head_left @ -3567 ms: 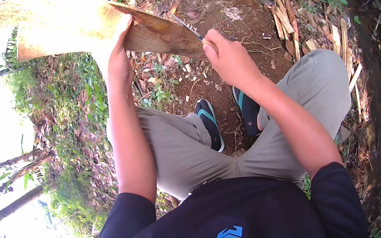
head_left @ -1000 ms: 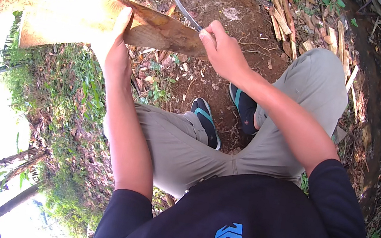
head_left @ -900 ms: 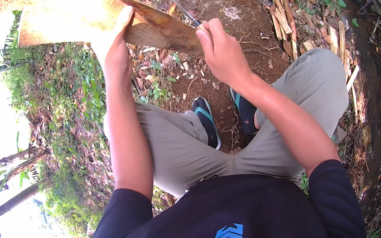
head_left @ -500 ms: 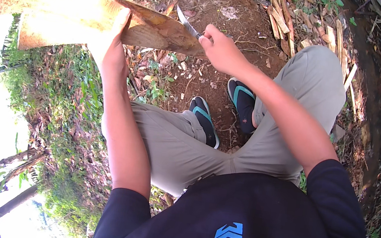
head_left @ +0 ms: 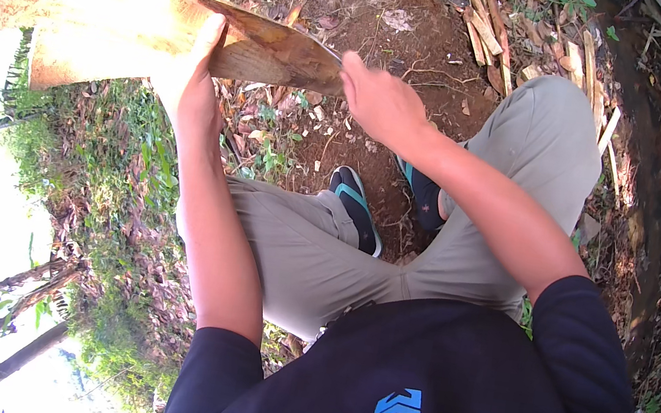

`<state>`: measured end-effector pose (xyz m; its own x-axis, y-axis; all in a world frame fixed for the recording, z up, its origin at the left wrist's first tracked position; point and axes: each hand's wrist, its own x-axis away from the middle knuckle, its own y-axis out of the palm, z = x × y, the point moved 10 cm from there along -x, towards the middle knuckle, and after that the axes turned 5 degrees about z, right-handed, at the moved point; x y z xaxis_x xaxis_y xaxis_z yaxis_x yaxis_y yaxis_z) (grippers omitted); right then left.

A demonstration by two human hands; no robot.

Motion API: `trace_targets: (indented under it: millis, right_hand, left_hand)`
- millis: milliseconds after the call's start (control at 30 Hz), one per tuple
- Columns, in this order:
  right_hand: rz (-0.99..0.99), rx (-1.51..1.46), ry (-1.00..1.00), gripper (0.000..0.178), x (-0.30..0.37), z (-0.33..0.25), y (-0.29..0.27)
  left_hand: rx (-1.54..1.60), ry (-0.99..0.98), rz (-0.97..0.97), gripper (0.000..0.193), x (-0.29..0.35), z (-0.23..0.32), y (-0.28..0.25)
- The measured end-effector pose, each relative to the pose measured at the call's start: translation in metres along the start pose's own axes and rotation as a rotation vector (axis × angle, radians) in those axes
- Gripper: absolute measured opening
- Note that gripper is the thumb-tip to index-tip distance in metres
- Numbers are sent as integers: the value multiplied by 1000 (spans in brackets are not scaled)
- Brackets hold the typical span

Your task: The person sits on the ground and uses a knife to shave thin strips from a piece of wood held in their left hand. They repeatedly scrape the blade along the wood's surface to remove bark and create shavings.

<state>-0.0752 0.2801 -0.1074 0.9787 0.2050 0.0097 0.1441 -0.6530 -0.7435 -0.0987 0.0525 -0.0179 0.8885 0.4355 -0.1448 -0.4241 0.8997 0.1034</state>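
A long, broad piece of wood (head_left: 271, 61) reaches from the far left to the middle in front of me. Sunlight bleaches its left part, while the right end is darker and narrows. My left hand (head_left: 189, 78) grips its near edge, thumb lying over the face. My right hand (head_left: 386, 105) is closed around the handle of a knife (head_left: 327, 48), which the fingers hide. Only a thin strip of the blade shows, lying along the far edge of the wood at its right end; whether it cuts in cannot be made out.
Split wood sticks (head_left: 492, 38) lie on the ground at the far right. Below my hands are my feet in dark sandals (head_left: 355, 210) with teal straps, on brown soil (head_left: 358, 23). Dry leaves and green plants (head_left: 130, 176) cover the slope at left. My bent knees flank the space.
The knife has turned from sticking up above the wood to lying along its far edge. My right hand has tilted and shifted slightly; the left hand and wood stay nearly still.
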Motion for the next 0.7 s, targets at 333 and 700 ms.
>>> trace_targets:
  millis: [333,700]
  right_hand:
    - [-85,-583,278,26,-22,47,21]
    - [314,-342,-131,24,-3,-12,-50]
  left_hand:
    - [-61,-32,-36,33,1,-2,4]
    - [-132,-94,-93,42,11,5,19]
